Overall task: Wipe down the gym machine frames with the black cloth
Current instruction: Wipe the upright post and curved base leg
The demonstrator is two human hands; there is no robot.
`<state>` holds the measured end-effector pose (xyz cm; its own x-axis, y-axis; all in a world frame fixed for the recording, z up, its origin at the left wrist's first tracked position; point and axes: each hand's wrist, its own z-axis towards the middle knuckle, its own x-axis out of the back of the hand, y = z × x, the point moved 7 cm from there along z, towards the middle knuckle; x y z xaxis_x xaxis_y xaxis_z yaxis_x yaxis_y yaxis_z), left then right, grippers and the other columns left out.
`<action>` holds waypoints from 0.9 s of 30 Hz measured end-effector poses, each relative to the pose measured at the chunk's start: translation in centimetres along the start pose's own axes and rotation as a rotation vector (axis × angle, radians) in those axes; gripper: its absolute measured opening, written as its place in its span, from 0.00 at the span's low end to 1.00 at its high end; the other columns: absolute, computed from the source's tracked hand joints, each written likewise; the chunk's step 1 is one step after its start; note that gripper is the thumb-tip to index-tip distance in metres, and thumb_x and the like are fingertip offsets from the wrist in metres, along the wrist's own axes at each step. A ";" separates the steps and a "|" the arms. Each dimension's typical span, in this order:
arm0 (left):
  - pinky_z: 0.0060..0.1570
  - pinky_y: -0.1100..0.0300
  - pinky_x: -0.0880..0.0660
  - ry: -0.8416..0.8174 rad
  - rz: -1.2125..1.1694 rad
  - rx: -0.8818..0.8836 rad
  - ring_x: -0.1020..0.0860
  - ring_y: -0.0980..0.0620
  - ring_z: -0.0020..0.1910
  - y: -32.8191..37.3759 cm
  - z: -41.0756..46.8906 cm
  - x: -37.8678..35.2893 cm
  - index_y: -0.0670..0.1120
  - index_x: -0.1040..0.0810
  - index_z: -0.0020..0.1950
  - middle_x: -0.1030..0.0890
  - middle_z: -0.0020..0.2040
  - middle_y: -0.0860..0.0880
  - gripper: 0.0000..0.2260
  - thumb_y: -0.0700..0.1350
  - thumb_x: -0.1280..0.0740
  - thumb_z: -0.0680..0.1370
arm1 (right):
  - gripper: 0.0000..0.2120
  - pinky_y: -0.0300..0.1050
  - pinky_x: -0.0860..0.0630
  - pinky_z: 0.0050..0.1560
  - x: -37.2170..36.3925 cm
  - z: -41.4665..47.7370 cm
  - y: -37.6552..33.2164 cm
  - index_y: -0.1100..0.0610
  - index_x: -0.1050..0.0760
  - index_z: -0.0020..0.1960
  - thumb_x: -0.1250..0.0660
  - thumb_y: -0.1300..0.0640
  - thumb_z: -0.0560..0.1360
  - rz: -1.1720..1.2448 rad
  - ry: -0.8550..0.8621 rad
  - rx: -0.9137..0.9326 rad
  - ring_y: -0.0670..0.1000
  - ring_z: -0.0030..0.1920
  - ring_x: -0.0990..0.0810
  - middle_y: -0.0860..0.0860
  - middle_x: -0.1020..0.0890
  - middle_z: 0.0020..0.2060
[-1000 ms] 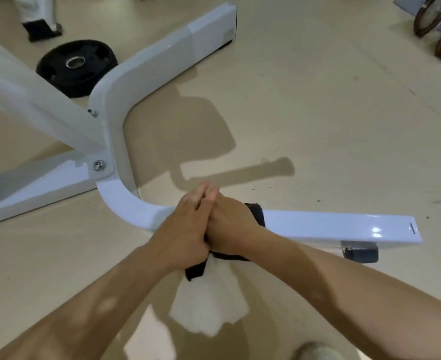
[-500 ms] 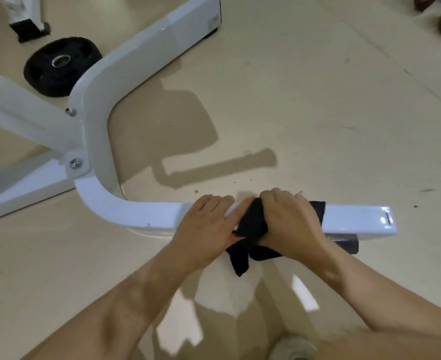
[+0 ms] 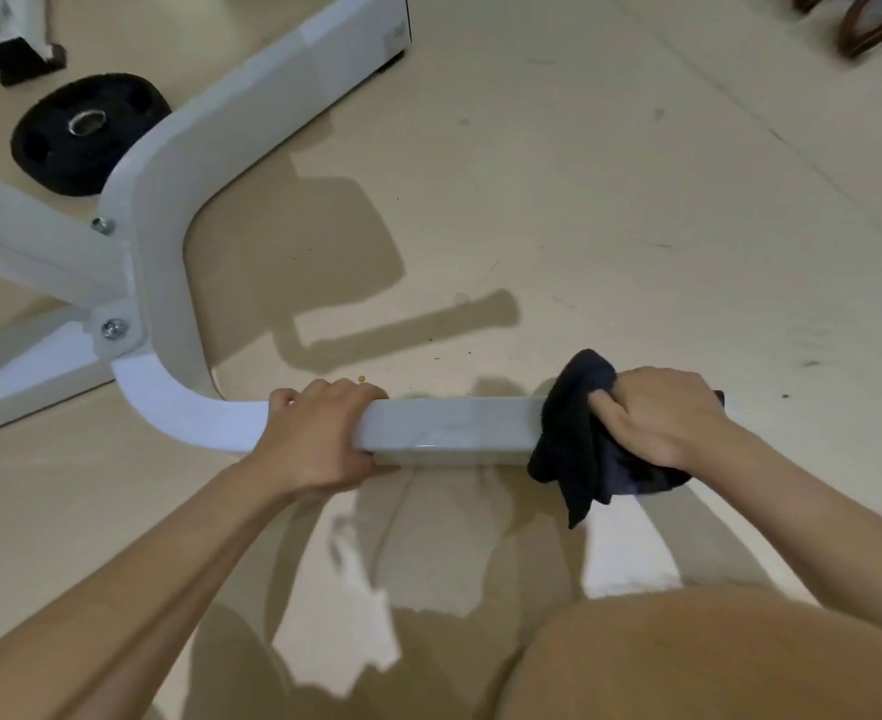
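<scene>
1. At far left, one black weight plate (image 3: 85,132) lies flat on the floor (image 3: 636,200), just behind the bend of the white frame (image 3: 168,210); two bolts (image 3: 114,328) show on the frame's joint
2. Your left hand (image 3: 319,439) now wraps the low bar (image 3: 454,428) of the frame, its grip closed around the tube with nothing else in it; a second ago it was pressed against your right hand over the cloth, so it has let go and is bracing the frame
3. Between your hands a bare stretch of bar is exposed; that length looks wiped
4. Your right hand (image 3: 662,423) has slid outward along the bar to its far end, grip closed on the black cloth (image 3: 579,449), which is bunched over the top and near side of the tube with a corner hanging toward the floor
5. The bar's end cap, visible half a second ago, is now hidden under cloth and hand, so this stroke has likely reached the end
6. Count: one cloth, one plate, two bolts, two hands; the upper arm of the frame likely awaits wiping
</scene>
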<state>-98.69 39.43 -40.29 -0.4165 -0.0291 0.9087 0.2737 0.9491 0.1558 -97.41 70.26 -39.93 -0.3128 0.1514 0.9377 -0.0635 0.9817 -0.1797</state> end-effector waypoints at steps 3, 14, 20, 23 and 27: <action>0.62 0.51 0.37 0.023 -0.519 -0.076 0.28 0.54 0.60 4.7 1.0 1.3 0.60 0.33 0.69 0.27 0.58 0.60 0.34 0.59 0.41 0.62 | 0.23 0.47 0.34 0.39 -2.1 3.0 -7.8 0.52 0.27 0.42 0.54 0.39 0.75 -0.040 0.010 0.066 0.59 0.44 0.20 0.55 0.17 0.45; 0.64 0.56 0.41 0.290 -0.153 -0.166 0.29 0.53 0.64 11.1 1.1 -0.7 0.53 0.31 0.72 0.25 0.64 0.54 0.17 0.46 0.45 0.83 | 0.23 0.45 0.31 0.38 0.9 -2.1 3.9 0.47 0.28 0.46 0.55 0.35 0.69 0.012 0.148 0.041 0.54 0.43 0.22 0.47 0.20 0.44; 0.70 0.66 0.49 0.270 -0.471 -0.236 0.42 0.57 0.72 14.2 0.3 0.2 0.52 0.38 0.76 0.38 0.75 0.54 0.31 0.41 0.42 0.72 | 0.19 0.47 0.32 0.40 -1.9 2.8 -5.3 0.51 0.25 0.49 0.52 0.43 0.77 -0.083 -0.024 0.094 0.57 0.45 0.21 0.53 0.18 0.48; 0.70 0.61 0.41 0.234 -0.440 -0.153 0.36 0.52 0.70 11.8 0.0 1.1 0.50 0.34 0.74 0.35 0.73 0.54 0.31 0.40 0.41 0.69 | 0.15 0.45 0.30 0.41 -2.3 3.4 -12.3 0.54 0.26 0.59 0.47 0.49 0.79 -0.039 -0.026 0.352 0.55 0.50 0.21 0.51 0.19 0.49; 0.60 0.56 0.32 0.234 -0.089 -0.167 0.26 0.48 0.56 7.6 -1.3 1.2 0.50 0.32 0.73 0.28 0.68 0.56 0.24 0.44 0.41 0.76 | 0.19 0.46 0.31 0.42 -2.5 2.8 -7.3 0.39 0.29 0.44 0.52 0.30 0.74 0.113 -0.222 0.202 0.48 0.43 0.25 0.42 0.23 0.40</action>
<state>-95.97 46.16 -37.48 -0.2390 -0.1995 0.9503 0.3923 0.8754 0.2824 -98.81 62.40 -41.82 -0.5264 0.2076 0.8245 -0.1967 0.9137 -0.3556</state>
